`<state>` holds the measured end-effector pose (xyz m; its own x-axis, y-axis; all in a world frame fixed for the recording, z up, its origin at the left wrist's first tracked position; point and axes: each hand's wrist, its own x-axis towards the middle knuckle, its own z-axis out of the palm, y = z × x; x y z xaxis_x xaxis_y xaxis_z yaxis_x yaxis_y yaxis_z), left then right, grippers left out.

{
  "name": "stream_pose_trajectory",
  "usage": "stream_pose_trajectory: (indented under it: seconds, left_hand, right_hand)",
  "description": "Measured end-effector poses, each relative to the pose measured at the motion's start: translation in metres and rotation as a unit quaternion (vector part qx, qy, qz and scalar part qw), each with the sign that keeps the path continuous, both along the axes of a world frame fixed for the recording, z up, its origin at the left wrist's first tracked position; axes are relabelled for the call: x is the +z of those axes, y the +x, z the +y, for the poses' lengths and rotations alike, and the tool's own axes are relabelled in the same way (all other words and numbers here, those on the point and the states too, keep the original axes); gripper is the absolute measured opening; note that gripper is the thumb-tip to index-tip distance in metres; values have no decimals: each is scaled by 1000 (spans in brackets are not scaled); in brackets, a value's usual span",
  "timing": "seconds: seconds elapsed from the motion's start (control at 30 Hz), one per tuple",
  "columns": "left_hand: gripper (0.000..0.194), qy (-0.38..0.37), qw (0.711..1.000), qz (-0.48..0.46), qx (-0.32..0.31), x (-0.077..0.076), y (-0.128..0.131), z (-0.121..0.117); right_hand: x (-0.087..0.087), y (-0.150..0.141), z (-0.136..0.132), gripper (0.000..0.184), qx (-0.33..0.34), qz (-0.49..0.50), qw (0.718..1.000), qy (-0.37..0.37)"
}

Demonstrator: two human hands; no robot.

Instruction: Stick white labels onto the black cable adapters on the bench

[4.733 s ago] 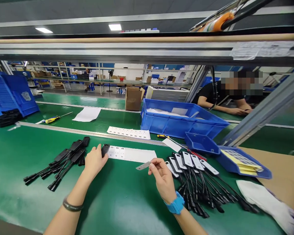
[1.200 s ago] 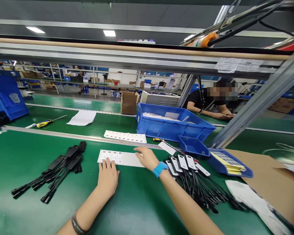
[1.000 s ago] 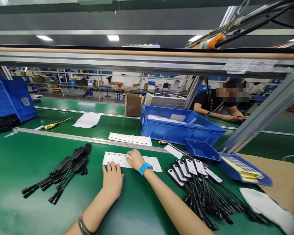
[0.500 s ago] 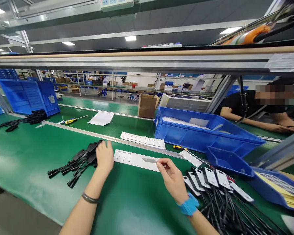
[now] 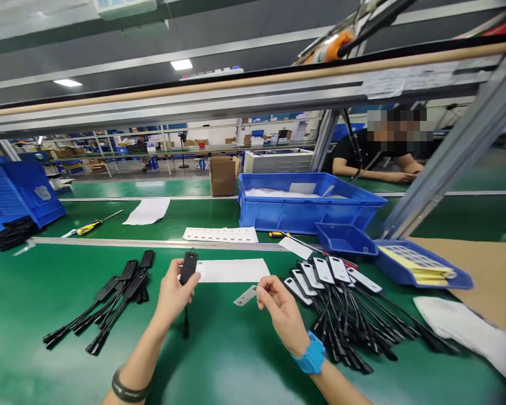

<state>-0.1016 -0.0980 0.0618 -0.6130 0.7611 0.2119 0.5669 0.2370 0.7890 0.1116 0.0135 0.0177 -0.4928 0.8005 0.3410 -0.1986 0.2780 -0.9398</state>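
My left hand (image 5: pixel 172 293) is closed round a black plug-like part (image 5: pixel 189 266) held upright, its cable hanging down to the green mat. My right hand (image 5: pixel 280 311) pinches a small grey label (image 5: pixel 245 296) by one end, just right of the part. Behind both hands lies a white label sheet (image 5: pixel 233 270). A pile of unlabelled black parts (image 5: pixel 109 295) rests to the left. To the right is a pile of black parts with white labels (image 5: pixel 337 292).
A second label sheet (image 5: pixel 220 234) lies past the metal rail. A large blue bin (image 5: pixel 307 205), small blue trays (image 5: pixel 421 264), a screwdriver (image 5: pixel 90 226) and cardboard (image 5: pixel 489 275) surround the area. Another person (image 5: pixel 375 154) sits across the line. A white cloth (image 5: pixel 468 337) lies at right.
My left hand reached to the left pile and came back holding a black part upright. My right hand lifted a grey label off the sheet and holds it beside the part.
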Motion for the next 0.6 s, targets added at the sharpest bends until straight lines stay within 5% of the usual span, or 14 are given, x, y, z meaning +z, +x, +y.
stream_pose_trajectory:
  seconds: [0.1, 0.17, 0.4, 0.6]
  left_hand:
    - [45, 24, 930, -335, -150, -9, 38, 4]
    - [45, 18, 877, -439, -192, -12, 57, 3]
    - [57, -19, 807, -524, -271, -15, 81, -4]
    - [64, -40, 792, -542, -278, -15, 85, -4]
  right_hand:
    - [5, 1, 1, 26, -2, 7, 1000, -17]
    - [6, 0, 2, 26, -9, 7, 1000, -28]
    - [6, 1, -2, 25, -7, -14, 998, -54]
    - [6, 3, -8, 20, 1, -47, 998, -42]
